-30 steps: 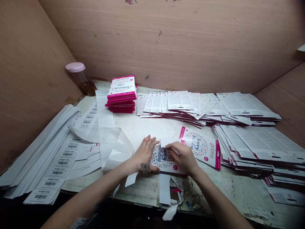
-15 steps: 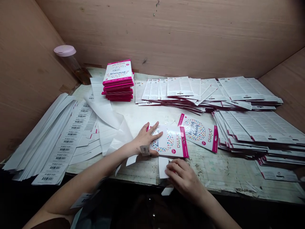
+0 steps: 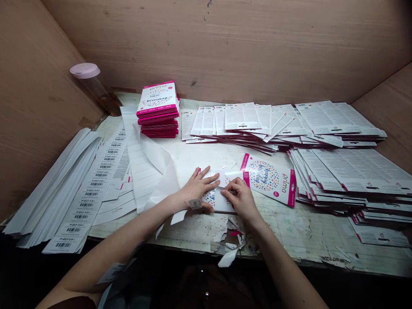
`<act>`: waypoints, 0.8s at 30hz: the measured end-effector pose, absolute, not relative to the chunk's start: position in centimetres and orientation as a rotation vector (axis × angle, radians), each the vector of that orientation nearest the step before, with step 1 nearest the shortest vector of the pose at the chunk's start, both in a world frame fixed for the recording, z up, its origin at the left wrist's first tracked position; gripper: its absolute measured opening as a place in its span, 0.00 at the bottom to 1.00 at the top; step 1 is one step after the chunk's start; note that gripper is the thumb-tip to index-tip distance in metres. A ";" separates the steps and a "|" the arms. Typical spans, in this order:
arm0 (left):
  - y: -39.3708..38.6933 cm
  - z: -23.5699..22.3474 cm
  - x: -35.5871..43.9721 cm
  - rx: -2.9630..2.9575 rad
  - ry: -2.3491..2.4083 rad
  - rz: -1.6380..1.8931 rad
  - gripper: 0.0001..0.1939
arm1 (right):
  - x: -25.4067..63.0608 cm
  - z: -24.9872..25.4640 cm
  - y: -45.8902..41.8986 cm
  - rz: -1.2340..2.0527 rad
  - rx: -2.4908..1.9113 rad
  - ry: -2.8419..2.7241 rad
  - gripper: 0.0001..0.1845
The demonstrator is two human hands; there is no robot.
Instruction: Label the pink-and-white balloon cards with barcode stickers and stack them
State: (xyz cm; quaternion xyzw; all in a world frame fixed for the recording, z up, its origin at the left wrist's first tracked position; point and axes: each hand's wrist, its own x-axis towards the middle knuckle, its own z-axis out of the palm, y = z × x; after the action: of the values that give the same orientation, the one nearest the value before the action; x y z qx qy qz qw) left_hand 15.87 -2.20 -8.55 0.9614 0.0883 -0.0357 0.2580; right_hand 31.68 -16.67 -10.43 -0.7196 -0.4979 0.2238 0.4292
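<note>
My left hand lies with its fingers spread on a white and pink balloon packet, holding it against the table. Over the packet's middle is a white paper strip. The thumb and fingers of my right hand pinch the strip's edge; the hand covers much of the packet's right side. Just to the right lies another packet, printed "happy birthday" and "prima", face up. A small barcode sticker clings to my left wrist.
Barcode label sheets fan out at the left, beside curled white backing paper. A stack of pink packets stands behind. Face-down packets spread along the back and right. A lidded bottle leans in the left corner. The table's front edge is torn.
My right hand has moved up from the table's front edge onto the packet, bringing the white paper strip over its face. My left hand has stayed in place.
</note>
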 end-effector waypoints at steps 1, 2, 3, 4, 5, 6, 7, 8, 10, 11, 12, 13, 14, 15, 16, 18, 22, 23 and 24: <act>-2.1 -8.6 16.0 2.589 0.201 -0.085 0.47 | 31.6 -10.5 -16.7 0.558 -1.793 -1.231 0.08; -2.0 -8.7 16.1 2.571 0.173 -0.078 0.47 | 31.6 -10.6 -16.7 0.552 -1.793 -1.225 0.08; -2.0 -8.8 16.2 2.555 0.158 -0.072 0.47 | 31.5 -10.6 -16.7 0.541 -1.797 -1.221 0.08; -1.9 -8.8 16.2 2.540 0.153 -0.070 0.48 | 31.4 -10.6 -16.6 0.528 -1.802 -1.219 0.08; -1.9 -8.8 16.3 2.524 0.155 -0.071 0.49 | 31.4 -10.7 -16.6 0.516 -1.808 -1.217 0.08; -2.0 -8.7 16.4 2.509 0.167 -0.070 0.51 | 31.3 -10.8 -16.5 0.505 -1.814 -1.216 0.08; -2.1 -8.6 16.5 2.494 0.191 -0.063 0.53 | 31.3 -10.9 -16.4 0.495 -1.823 -1.215 0.08; -2.2 -8.5 16.6 2.480 0.223 -0.048 0.54 | 31.3 -11.1 -16.4 0.486 -1.832 -1.212 0.08; -2.4 -8.4 16.7 2.464 0.312 -0.012 0.52 | 31.2 -11.2 -16.2 0.468 -1.853 -1.205 0.08; -2.6 -8.4 16.8 2.464 0.360 0.007 0.50 | 31.1 -11.2 -16.1 0.446 -1.869 -1.189 0.07; -2.7 -8.4 16.9 2.466 0.400 0.022 0.47 | 31.0 -10.9 -16.0 0.413 -1.887 -1.165 0.07; -2.9 -8.5 17.0 2.467 0.431 0.033 0.44 | 30.8 -10.5 -15.8 0.370 -1.898 -1.143 0.06; -3.0 -8.6 17.1 2.468 0.452 0.046 0.42 | 30.6 -9.9 -15.7 0.326 -1.893 -1.137 0.05; -3.1 -8.6 17.2 2.469 0.457 0.063 0.40 | 30.2 -9.1 -15.6 0.290 -1.866 -1.164 0.06; -3.2 -8.7 17.3 2.473 0.444 0.076 0.38 | 29.7 -8.2 -15.6 0.284 -1.812 -1.243 0.08; -3.3 -8.9 17.5 2.492 0.409 0.081 0.30 | 28.7 -6.4 -15.8 0.336 -1.655 -1.491 0.12; -3.1 -9.2 17.7 2.509 0.427 0.056 0.23 | 27.1 -4.9 -17.1 0.360 -1.516 -1.765 0.04; -3.0 -9.3 17.6 2.501 0.446 0.056 0.26 | 26.9 -5.0 -17.5 0.349 -1.517 -1.768 0.06; -2.8 -9.3 17.5 2.490 0.458 0.052 0.29 | 26.8 -5.3 -17.8 0.344 -1.520 -1.765 0.09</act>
State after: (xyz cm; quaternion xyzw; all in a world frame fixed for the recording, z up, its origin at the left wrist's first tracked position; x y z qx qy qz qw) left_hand 17.50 -2.82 -9.34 0.9380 0.1727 0.0197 0.2999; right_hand 26.80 -17.76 -5.34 -0.5963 -0.6922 0.1349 0.3834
